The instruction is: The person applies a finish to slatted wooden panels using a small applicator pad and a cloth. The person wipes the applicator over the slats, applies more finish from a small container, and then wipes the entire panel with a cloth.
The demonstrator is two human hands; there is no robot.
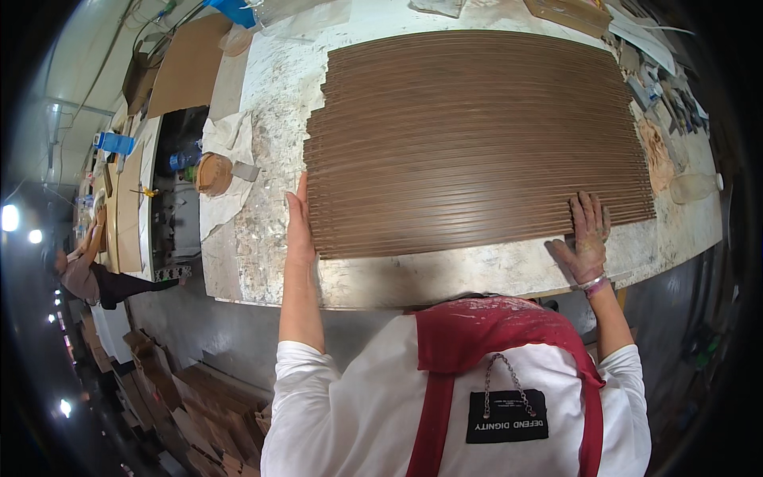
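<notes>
Many thin brown strips (469, 143) lie side by side on the worktable, forming one broad ribbed sheet. Their left ends are uneven, with the far ones set further right than the middle ones. My left hand (300, 226) stands upright against the left ends near the front corner, fingers stretched out and thumb apart. Across the front right of the sheet, my right hand (586, 237) rests palm down with its fingers spread over the strips. Its skin is stained, and a bracelet circles the wrist. Neither hand grips anything.
The paint-stained white table (266, 274) carries a round brown tub (214, 174) and a grey block (245, 171) on crumpled paper at left. Along the right lie hand tools (675, 103), a stained rag (655, 155) and a clear bottle (693, 188). Another person (89, 274) works at a far-left bench.
</notes>
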